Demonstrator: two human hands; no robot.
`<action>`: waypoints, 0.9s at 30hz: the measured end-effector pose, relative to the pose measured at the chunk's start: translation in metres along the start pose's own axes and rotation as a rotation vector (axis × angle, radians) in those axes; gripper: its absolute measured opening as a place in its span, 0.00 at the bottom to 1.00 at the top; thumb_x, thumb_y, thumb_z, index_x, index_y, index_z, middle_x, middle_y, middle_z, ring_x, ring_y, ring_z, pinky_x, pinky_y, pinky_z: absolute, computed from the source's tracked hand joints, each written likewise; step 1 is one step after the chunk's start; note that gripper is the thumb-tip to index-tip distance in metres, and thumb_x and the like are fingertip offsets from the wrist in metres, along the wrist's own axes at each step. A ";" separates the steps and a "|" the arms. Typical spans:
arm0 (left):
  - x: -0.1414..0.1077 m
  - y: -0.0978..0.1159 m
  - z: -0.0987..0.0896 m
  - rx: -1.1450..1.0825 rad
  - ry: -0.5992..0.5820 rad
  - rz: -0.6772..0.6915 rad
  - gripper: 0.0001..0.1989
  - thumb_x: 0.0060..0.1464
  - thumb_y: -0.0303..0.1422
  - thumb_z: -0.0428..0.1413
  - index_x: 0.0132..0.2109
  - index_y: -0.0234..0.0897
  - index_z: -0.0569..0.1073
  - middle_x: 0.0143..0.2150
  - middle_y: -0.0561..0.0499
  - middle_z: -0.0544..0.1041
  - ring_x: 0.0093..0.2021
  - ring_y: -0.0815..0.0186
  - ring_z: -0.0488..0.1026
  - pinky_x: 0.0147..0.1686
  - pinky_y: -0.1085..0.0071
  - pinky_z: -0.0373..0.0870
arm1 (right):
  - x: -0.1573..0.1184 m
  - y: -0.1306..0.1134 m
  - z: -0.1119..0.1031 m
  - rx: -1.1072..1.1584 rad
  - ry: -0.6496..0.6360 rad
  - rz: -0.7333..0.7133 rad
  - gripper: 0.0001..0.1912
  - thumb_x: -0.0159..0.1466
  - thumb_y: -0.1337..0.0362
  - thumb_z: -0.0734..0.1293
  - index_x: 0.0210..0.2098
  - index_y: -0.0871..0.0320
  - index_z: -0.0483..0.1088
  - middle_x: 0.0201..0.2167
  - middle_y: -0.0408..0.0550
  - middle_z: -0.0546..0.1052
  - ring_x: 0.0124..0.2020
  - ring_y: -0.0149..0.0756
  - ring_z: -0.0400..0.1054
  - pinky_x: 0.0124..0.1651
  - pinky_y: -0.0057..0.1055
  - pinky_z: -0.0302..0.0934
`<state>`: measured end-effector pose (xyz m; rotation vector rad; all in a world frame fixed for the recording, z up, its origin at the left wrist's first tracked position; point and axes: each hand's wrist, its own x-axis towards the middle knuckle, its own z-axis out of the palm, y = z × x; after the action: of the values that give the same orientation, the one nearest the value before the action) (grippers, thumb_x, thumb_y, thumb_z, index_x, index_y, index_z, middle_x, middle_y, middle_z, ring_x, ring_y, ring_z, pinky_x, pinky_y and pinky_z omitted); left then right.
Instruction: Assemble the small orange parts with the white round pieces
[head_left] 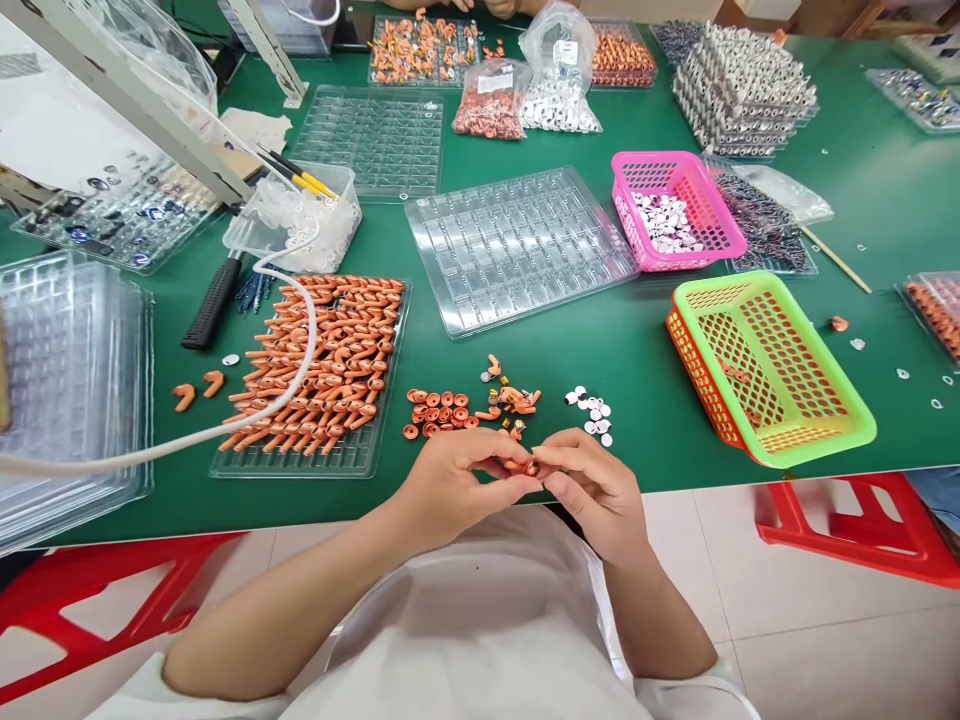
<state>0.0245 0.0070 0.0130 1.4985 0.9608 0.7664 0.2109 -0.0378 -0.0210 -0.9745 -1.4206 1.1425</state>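
Note:
Close to the table's front edge, my left hand (469, 480) pinches a small orange earbud shell (519, 467) between thumb and fingers. My right hand (596, 490) meets it from the other side, its thumb and fingertips closed at the dark end of the same piece. Whether a separate part sits in the right fingertips is too small to tell. Just beyond the hands lie round orange caps (437, 408), loose orange shells with small parts (517, 402), and white round stickers (596, 412). Left of them, a clear tray (360, 462) carries rows of orange shells (322, 360).
A green basket (840, 440) stacked in a red one stands right, with a pink basket (679, 262) behind it. An unfilled clear tray (517, 250) lies mid-table. A white hose (187, 442) crosses the left side. Another person's hands (499, 8) show at the far edge.

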 end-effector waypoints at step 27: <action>-0.016 -0.022 0.006 0.550 0.012 0.727 0.11 0.60 0.22 0.54 0.50 0.33 0.70 0.35 0.44 0.81 0.35 0.64 0.77 0.34 0.69 0.77 | -0.012 0.001 0.010 0.334 0.118 0.343 0.04 0.60 0.67 0.73 0.34 0.51 0.79 0.31 0.43 0.78 0.33 0.32 0.72 0.36 0.30 0.69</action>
<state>0.0193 -0.0094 -0.0089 2.3870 0.6439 1.0675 0.2025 -0.0504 -0.0243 -1.0468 -0.9489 1.4920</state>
